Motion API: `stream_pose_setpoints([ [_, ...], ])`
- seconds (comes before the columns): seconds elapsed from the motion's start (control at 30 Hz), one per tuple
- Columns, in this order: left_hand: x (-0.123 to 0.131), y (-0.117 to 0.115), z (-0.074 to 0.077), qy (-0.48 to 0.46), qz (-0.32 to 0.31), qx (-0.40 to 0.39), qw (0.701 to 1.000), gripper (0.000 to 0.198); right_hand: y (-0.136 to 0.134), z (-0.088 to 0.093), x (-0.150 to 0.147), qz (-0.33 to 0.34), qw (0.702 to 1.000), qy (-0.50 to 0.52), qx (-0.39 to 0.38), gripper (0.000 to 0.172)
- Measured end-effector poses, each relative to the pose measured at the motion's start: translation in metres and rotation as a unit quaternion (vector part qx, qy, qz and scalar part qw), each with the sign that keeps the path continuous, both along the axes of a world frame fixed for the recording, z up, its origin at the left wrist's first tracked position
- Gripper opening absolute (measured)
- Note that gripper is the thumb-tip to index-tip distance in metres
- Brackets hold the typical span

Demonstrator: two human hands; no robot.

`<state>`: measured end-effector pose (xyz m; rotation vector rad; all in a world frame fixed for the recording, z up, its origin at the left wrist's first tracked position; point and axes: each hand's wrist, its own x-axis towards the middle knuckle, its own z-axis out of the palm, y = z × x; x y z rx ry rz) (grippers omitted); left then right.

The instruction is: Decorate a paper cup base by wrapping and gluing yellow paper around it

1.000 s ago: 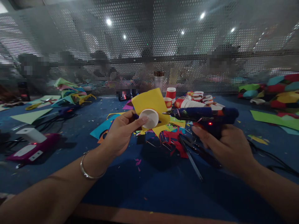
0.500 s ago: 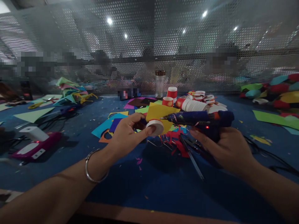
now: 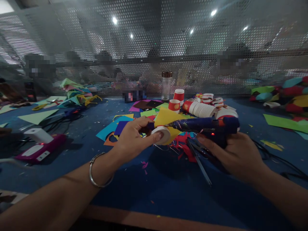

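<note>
My left hand [image 3: 133, 138] is closed round a small paper cup [image 3: 164, 135], thumb pressed on its white round end. The cup lies sideways, and a thin red band shows at its upper edge. Just behind it stands a piece of yellow paper [image 3: 166, 116]; whether it is stuck to the cup I cannot tell. In my right hand [image 3: 237, 154] is a dark blue glue gun [image 3: 199, 124] with a small red light lit. Its nozzle points left and is at the cup's upper edge, in front of the yellow paper. The trigger finger is hidden.
Scissors [image 3: 201, 163] and red paper scraps [image 3: 189, 150] lie below the glue gun. Behind are stacked paper cups [image 3: 204, 109], coloured sheets [image 3: 109, 126] and a clear bottle [image 3: 166, 86]. A purple power strip [image 3: 42, 149] sits left; a cable [image 3: 276, 157] trails right. A perforated screen [image 3: 141, 38] closes the back.
The glue gun has moved slightly down and left against the cup, its nozzle now lower at the edge. My left hand keeps its hold. The whole view has shifted a little.
</note>
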<state>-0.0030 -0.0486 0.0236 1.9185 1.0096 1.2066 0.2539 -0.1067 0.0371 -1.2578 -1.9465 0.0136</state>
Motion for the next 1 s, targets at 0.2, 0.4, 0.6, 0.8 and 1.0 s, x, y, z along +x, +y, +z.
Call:
stream_pose_setpoints([
  [0.2, -0.001, 0.002, 0.001, 0.044, -0.006, 0.039, 0.998, 0.024, 0.001, -0.002, 0.001, 0.007, 0.998, -0.049, 0.049, 0.032],
  [0.4, -0.002, 0.001, 0.002, 0.058, -0.020, 0.068, 0.996, 0.035, 0.000, -0.007, 0.006, 0.000, 0.995, -0.070, 0.070, 0.033],
  [0.6, -0.003, 0.001, 0.002, 0.057, -0.022, 0.058, 0.996, 0.033, 0.001, -0.011, 0.007, 0.000, 0.996, -0.067, 0.060, 0.034],
  [0.8, -0.002, -0.001, 0.001, 0.072, -0.020, 0.051, 0.996, 0.030, 0.000, -0.015, 0.007, -0.014, 0.997, -0.051, 0.061, 0.034],
  [1.0, -0.002, -0.001, 0.001, 0.076, -0.013, 0.061, 0.995, 0.030, 0.002, -0.020, 0.009, -0.019, 0.998, -0.035, 0.044, 0.031],
])
